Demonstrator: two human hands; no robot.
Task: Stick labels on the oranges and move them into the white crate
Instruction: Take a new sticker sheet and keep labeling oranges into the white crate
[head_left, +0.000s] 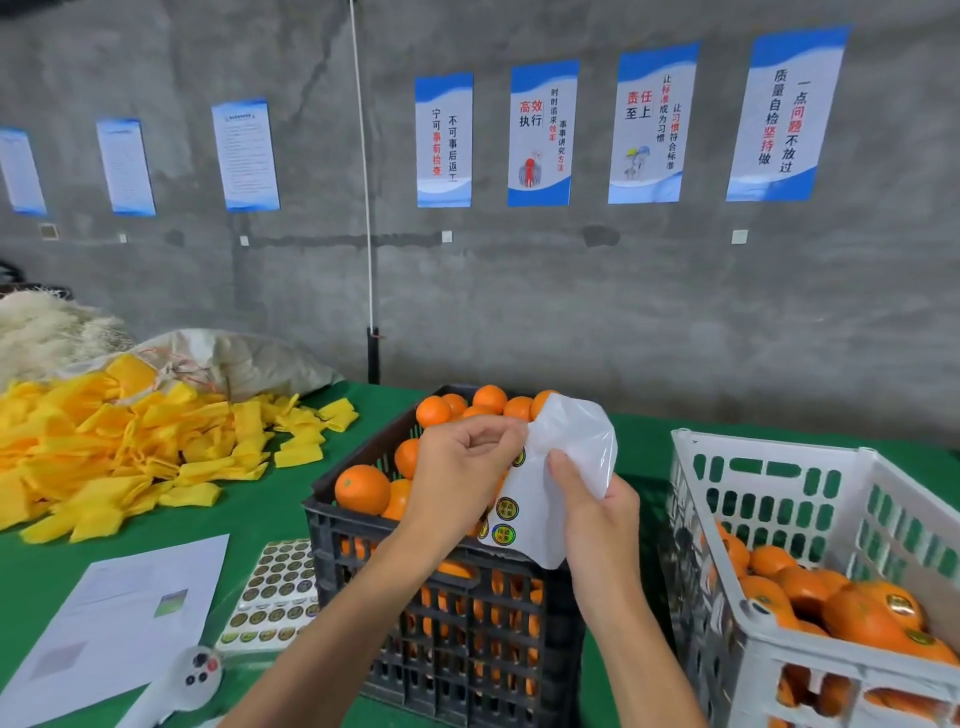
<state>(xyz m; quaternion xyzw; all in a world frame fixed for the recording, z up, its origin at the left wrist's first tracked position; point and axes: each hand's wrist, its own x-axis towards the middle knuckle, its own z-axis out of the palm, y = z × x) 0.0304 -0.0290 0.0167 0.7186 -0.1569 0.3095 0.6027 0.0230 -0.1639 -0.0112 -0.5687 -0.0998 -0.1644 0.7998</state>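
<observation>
A small white handheld device (195, 675) with dark buttons lies nearest, at the table's front edge beside a printed sheet (119, 623) and a full sheet of round labels (275, 592) on the green cloth. Above the black crate (447, 597), both hands work a curled label sheet (524, 514): the right hand (597, 514) grasps its glossy backing, thumb pressed on the paper, while the left hand (462, 467) has its fingertips pinched at the sheet's top edge, apparently peeling a label, though the label itself is too small to make out. A few round labels remain on this sheet. The white crate (769, 493) on the right holds a partial layer of oranges (857, 613), several showing labels, so some work is done. The black crate is heaped with unlabelled oranges (363, 488), so I judge most of the job remains, with no orange in hand now
</observation>
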